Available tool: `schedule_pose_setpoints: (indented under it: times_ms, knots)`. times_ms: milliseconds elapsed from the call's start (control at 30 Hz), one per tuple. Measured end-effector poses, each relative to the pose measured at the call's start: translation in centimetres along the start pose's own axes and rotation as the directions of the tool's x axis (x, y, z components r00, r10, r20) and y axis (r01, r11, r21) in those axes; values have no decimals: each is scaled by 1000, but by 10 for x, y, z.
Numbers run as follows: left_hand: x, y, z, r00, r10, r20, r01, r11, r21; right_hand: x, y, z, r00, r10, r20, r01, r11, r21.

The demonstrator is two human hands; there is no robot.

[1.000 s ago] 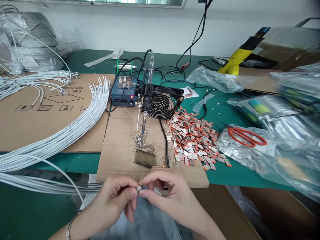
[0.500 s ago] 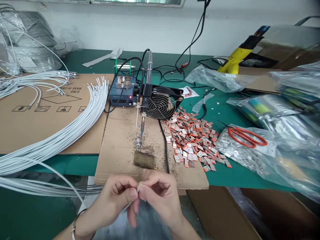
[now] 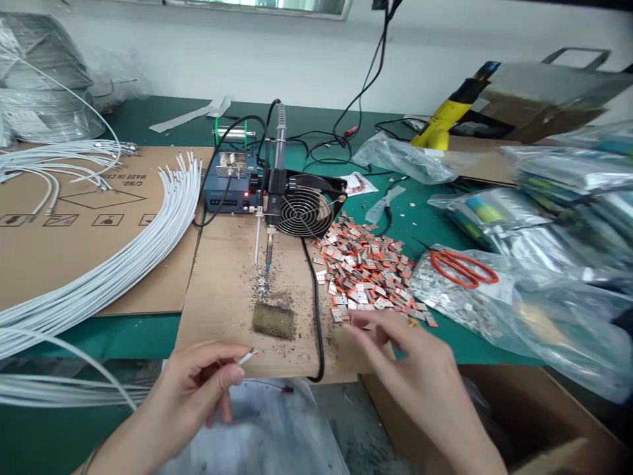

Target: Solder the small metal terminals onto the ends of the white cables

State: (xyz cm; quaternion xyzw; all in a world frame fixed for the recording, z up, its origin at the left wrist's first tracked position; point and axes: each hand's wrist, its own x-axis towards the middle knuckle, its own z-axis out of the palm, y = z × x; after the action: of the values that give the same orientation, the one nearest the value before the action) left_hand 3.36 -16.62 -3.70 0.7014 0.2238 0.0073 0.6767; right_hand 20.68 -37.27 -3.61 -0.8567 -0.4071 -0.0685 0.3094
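Observation:
Near the front edge of the cardboard mat, my left hand [image 3: 200, 386] pinches a white cable [image 3: 246, 358] close to its end, where thin stripped wires stick out past the fingertips. My right hand [image 3: 408, 359] reaches over the front of a heap of small flat connectors [image 3: 366, 264], metal with orange parts, resembling USB plugs. Its thumb and forefinger are apart with nothing visible between them. Ahead of my hands, a soldering iron [image 3: 270, 244] is clamped tip down above scattered solder bits. A brown sponge [image 3: 273, 320] lies in front of it.
Bundled white cables [image 3: 133, 264] sweep across the left side. A blue soldering station [image 3: 227, 191] and black fan [image 3: 306, 211] stand behind the iron. Orange-handled scissors [image 3: 462, 267] lie on a plastic bag at right; a yellow heat gun [image 3: 440, 125] sits farther back.
My two hands, together at the cable end before, have parted. The right hand has moved right to the connector heap; the left keeps the cable, its wire tips now showing. The view has shifted slightly right.

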Motion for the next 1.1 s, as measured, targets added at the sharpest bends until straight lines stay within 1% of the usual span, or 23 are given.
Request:
schedule_pose_setpoints:
  times_ms: [33, 67, 100, 133, 167, 233, 300, 333, 367, 433, 533, 633, 733, 833, 867, 933, 967, 1000, 1033, 1067, 1100]
  knots:
    - [1, 1, -1, 999, -7, -31, 8, 1000, 10, 2, 9, -7, 999, -19, -37, 15, 993, -115]
    - [2, 2, -2, 998, -12, -69, 13, 1000, 10, 5, 15, -13, 998, -50, -31, 43, 981, -190]
    - [3, 3, -2, 994, -14, -105, 14, 1000, -2, 7, 18, -17, 998, -63, -11, 59, 975, -212]
    - [4, 4, -2, 992, -18, -127, 15, 1000, -26, 9, 17, -18, 998, -57, 24, 61, 982, -181]
    - [5, 5, -1, 991, -28, -132, 20, 998, -56, 10, 12, -17, 997, -40, 64, 46, 994, -104]
    - [7, 6, 1, 998, -46, -43, 41, 993, -107, 11, -6, -7, 986, -2, 166, -21, 990, 138]
    - [10, 6, 5, 995, -59, 75, 68, 991, -114, 12, -27, 7, 958, -26, 284, -89, 918, 386]
    - [11, 6, 6, 991, -61, 116, 74, 991, -109, 12, -37, 14, 945, -45, 325, -122, 872, 474]
    - [11, 6, 8, 988, -61, 139, 76, 992, -103, 13, -46, 20, 934, -64, 351, -145, 831, 537]
    - [12, 6, 11, 988, -59, 143, 73, 993, -90, 16, -57, 28, 923, -86, 375, -173, 777, 605]
    - [9, 5, 15, 989, -61, 138, 73, 994, -83, 19, -61, 32, 918, -94, 386, -189, 751, 633]
    - [7, 2, 18, 990, -60, 129, 77, 989, -129, 17, -62, 36, 941, -61, 333, -195, 707, 680]
    - [8, -1, 22, 992, -41, 123, 69, 970, -232, 8, -67, 46, 978, 46, 203, -186, 626, 757]
    - [10, -3, 27, 991, -36, 125, 78, 934, -348, -1, -76, 59, 987, 143, 77, -144, 551, 822]
    - [11, -4, 28, 991, -33, 134, 83, 917, -390, -3, -78, 62, 987, 151, 62, -133, 522, 842]
    - [10, -6, 28, 987, -21, 161, 93, 885, -456, -5, -79, 64, 983, 164, 81, -146, 436, 888]
    - [9, -7, 26, 984, -14, 177, 97, 878, -468, -4, -76, 63, 980, 178, 88, -153, 394, 906]
    - [8, -7, 24, 982, -13, 186, 99, 881, -463, -2, -71, 59, 977, 194, 83, -153, 378, 913]
    - [6, -6, 20, 984, -24, 177, 102, 890, -444, 0, -63, 53, 975, 216, 62, -146, 402, 904]
    - [5, -4, 17, 989, -45, 144, 101, 904, -416, 3, -53, 46, 973, 230, 13, -127, 487, 864]
    - [3, -1, 13, 993, -73, 90, 102, 919, -381, 7, -43, 37, 975, 218, -37, -109, 618, 778]
